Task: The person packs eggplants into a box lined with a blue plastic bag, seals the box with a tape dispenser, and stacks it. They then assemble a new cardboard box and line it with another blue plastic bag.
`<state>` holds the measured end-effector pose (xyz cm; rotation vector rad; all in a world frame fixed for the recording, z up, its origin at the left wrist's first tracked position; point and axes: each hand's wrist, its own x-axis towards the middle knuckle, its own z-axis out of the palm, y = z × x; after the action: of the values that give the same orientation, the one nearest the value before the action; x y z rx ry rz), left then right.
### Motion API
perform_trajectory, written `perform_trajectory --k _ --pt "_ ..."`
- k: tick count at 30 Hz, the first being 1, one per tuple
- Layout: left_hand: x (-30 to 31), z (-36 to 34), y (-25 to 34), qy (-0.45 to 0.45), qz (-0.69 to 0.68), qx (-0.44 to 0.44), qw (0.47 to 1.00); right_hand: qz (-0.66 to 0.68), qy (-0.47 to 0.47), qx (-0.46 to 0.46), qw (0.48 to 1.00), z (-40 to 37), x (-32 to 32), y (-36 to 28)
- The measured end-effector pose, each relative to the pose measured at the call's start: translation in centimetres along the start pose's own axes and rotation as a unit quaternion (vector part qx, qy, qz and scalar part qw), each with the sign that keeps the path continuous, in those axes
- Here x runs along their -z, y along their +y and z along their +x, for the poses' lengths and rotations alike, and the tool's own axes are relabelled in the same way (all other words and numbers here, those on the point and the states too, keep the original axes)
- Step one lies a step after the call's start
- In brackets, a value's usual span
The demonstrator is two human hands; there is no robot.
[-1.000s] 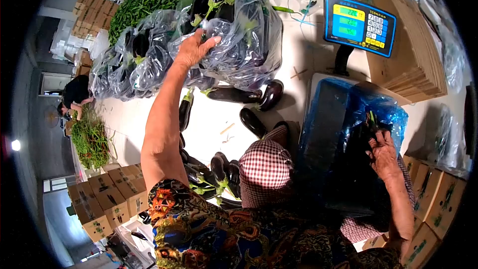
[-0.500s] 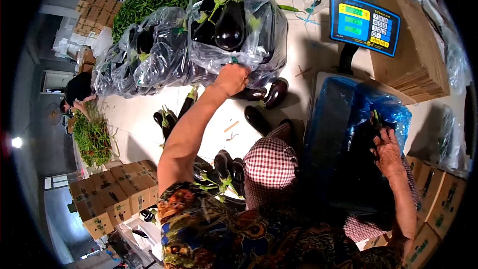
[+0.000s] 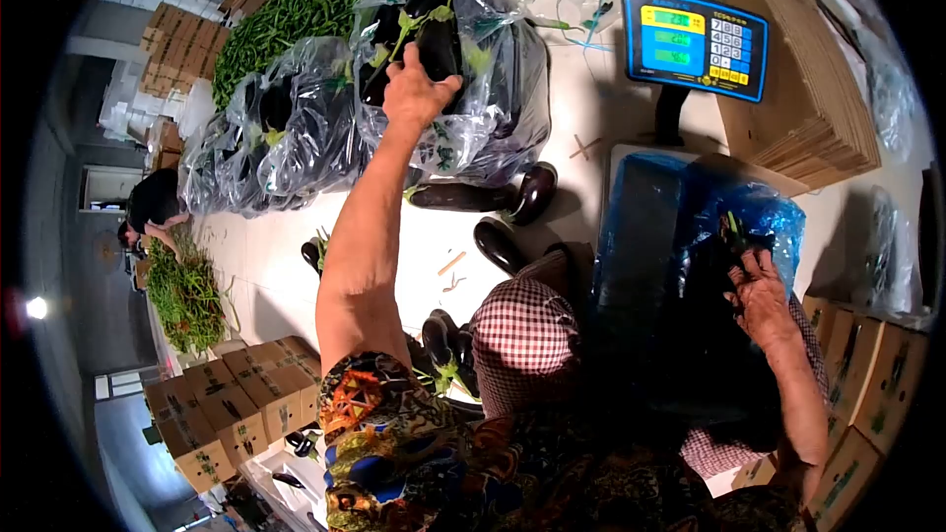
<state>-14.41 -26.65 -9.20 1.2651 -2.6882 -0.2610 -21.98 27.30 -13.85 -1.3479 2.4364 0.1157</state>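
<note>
My left hand (image 3: 419, 89) lies over a dark, glossy eggplant (image 3: 440, 39) in an opened clear plastic bag (image 3: 483, 148). Its fingers are spread and touch the eggplant's side near the green stem. More eggplants fill the same bag. At the right, my right hand (image 3: 761, 300) is curled around another eggplant (image 3: 741, 241), just below its stem. That one is inside a box lined with blue plastic film (image 3: 631, 197). Deep shadow hides most of the box's contents. Behind the box stands a scale display (image 3: 695, 44) with lit green digits.
Loose eggplants (image 3: 463, 197) lie on the pale floor before the bag. More bags (image 3: 296, 148) and a heap of green peppers (image 3: 296, 30) are at left. Flattened cardboard (image 3: 788, 89) leans beyond the display; cartons (image 3: 236, 399) are stacked lower left. A person (image 3: 156, 192) bends by another pepper pile.
My left hand has moved from the bag's near edge up onto an eggplant inside it. The view has shifted slightly, and the digits on the scale differ. My right hand stays at the box.
</note>
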Motion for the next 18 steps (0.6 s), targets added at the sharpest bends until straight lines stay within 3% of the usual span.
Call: perform_trajectory --k 1,3,5,7,9,10,12,15,16,18 --pt "-0.9 0.4 -0.9 0.034 -0.001 -0.008 0.999 -0.009 0.011 0.004 1.000 -0.3 -0.2 0.0" --pt "-1.5 0.9 -3.5 0.005 -0.326 -0.006 0.945 -0.031 0.035 0.015 0.999 -0.4 -0.4 0.2" --pt "1.0 -2.0 -3.8 -0.116 -0.581 0.176 0.786 -0.023 0.020 0.001 1.000 -0.4 0.1 -0.1" --pt "2.2 -5.2 -5.3 -0.139 -0.732 0.169 0.645 -0.021 0.009 0.003 1.000 -0.2 -0.3 0.1" --pt "4.0 -9.2 -5.1 -0.129 -0.776 0.162 0.595 -0.028 0.002 0.014 1.000 0.2 -1.5 1.0" --pt "4.3 -10.5 -5.8 -0.157 -0.810 0.148 0.545 -0.064 0.026 0.036 0.997 0.1 -1.4 1.0" --pt "5.8 -13.5 -5.3 -0.163 -0.845 0.120 0.495 0.013 0.043 0.022 0.999 0.1 -4.3 2.4" --pt "7.7 -16.5 -3.8 -0.164 -0.897 0.085 0.403 0.351 0.012 -0.054 0.935 0.7 -7.2 4.2" --pt "8.3 -17.4 -3.0 -0.190 -0.914 0.056 0.354 0.226 0.010 -0.032 0.973 0.5 -7.5 4.4" --pt "8.6 -18.1 -2.5 -0.267 -0.926 -0.011 0.266 0.094 0.034 0.012 0.995 0.5 -6.3 3.6"
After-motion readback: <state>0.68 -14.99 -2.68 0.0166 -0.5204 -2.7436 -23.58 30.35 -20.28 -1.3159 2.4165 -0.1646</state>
